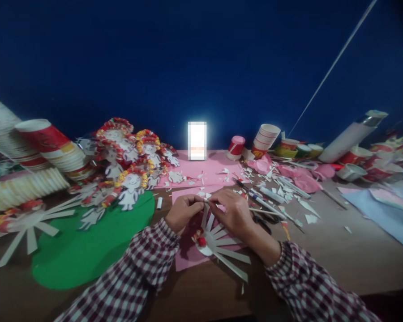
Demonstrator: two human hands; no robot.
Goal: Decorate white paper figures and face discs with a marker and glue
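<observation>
In front of me a paper cup cut into spread white strips [226,242] lies over a small pink sheet [185,261]. Red curled pieces [201,241] sit near its round base. My left hand [184,212] pinches the tip of one upward-pointing strip between thumb and finger. Against it, my right hand [233,214] is closed on the same strip tip, fingertips nearly meeting the left ones. The exact fold at the fingertips is too small to make out. Beneath the right wrist, dark scissor handles [263,223] are partly hidden.
Left, a green oval sheet [87,250] lies below several paper-doll figures [131,188] with curled red and yellow rims. Stacked paper cups [57,147] lean at the far left. Paper scraps [282,190] and pens are scattered right. A bright pixelated rectangle [197,141] stands at the back.
</observation>
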